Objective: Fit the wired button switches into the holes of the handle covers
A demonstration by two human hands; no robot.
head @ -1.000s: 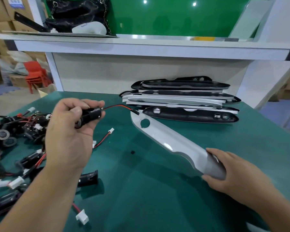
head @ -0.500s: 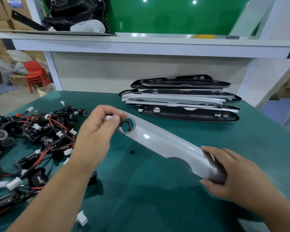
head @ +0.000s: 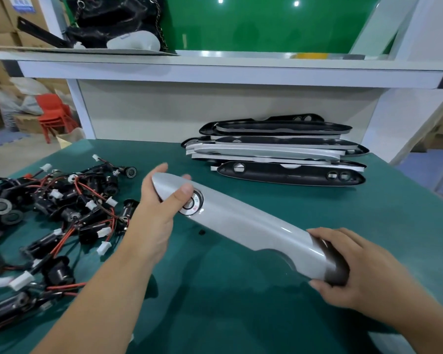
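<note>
From the head camera, a long silver handle cover (head: 243, 223) is held above the green table (head: 241, 302) between two hands. The left hand (head: 156, 218) wraps its far end, fingers curled behind it and the thumb pressed on top just beside the round switch (head: 191, 201) — its face, marked ON and OFF, sits in the cover's hole and looks flush. The right hand (head: 353, 272) clasps the dark near end, fingers closed around it from below and the side.

The cover looks like a light, stiff plastic shell with a glossy, slippery skin, so holding it at both ends, as here, seems the safest grip; its thin edges would likely flex if squeezed mid-span. The switch is probably a snap fit that wants straight thumb pressure — its wires, hidden under the cover, should not be tugged.

To the left lies a tangled pile of loose switches (head: 56, 215) with red and black leads. Behind, a stack of covers (head: 279, 152) waits near the back wall.
</note>
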